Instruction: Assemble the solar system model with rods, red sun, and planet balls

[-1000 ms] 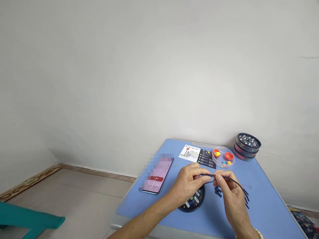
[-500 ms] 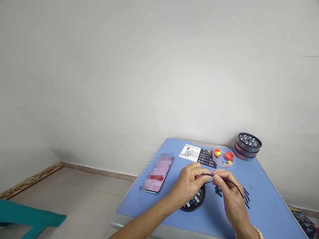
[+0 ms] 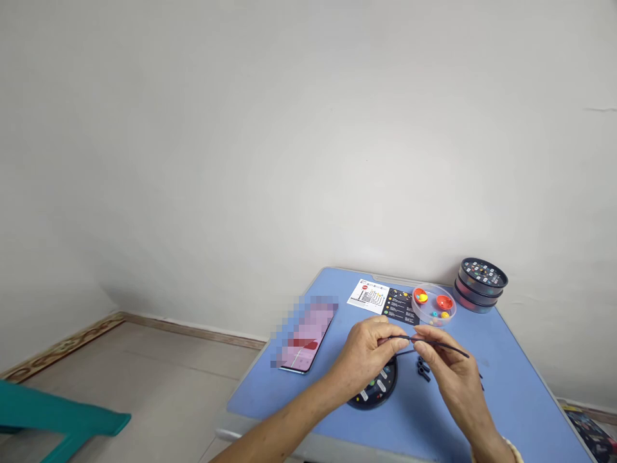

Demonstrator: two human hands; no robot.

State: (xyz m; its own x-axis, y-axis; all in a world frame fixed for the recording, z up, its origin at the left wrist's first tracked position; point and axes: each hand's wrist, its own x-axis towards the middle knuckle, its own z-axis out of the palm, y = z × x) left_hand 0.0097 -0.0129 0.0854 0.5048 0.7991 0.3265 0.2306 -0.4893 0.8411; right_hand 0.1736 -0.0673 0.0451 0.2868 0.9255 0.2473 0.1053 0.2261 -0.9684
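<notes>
Between my hands is a thin black rod [image 3: 448,348], held above the blue table. My left hand [image 3: 366,352] pinches it between thumb and fingers, while my right hand [image 3: 450,370] is closed on it close by, fingertips nearly meeting. The rod's free end sticks out past my right hand. A second thin dark strand shows below the fingertips; what it joins is hidden. Under my left hand lies a round black lid or base [image 3: 378,392] with printed labels, partly covered. Small black connector pieces [image 3: 423,369] rest on the table between the hands.
On the blue table [image 3: 520,392] lie a phone [image 3: 308,341], a printed instruction sheet [image 3: 370,297] and a clear dish [image 3: 434,321] with red half-shells and small coloured balls. Stacked round containers [image 3: 479,286] stand at the back right by the wall. A teal stool [image 3: 62,408] is at lower left.
The rod's free end, curved downward before, is now straighter and points right. My right hand has shifted slightly right, covering most of the loose black rods on the table.
</notes>
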